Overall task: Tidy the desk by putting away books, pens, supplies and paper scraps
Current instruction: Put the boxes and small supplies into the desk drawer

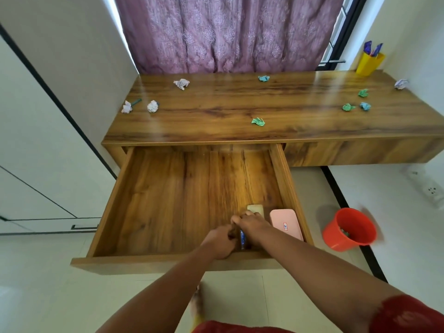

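The wooden desk's left drawer is pulled wide open. Both my hands are inside its front right corner. My left hand and my right hand have curled fingers around a small blue item standing between them; most of it is hidden. A pale yellow block lies just beyond my right hand, and a pink case lies against the drawer's right wall. Several crumpled paper scraps lie on the desk top, such as a green one and a white one.
A yellow pen holder with pens stands at the desk's back right corner. A red bucket sits on the floor right of the drawer. A purple curtain hangs behind the desk, and white cupboard doors are at left.
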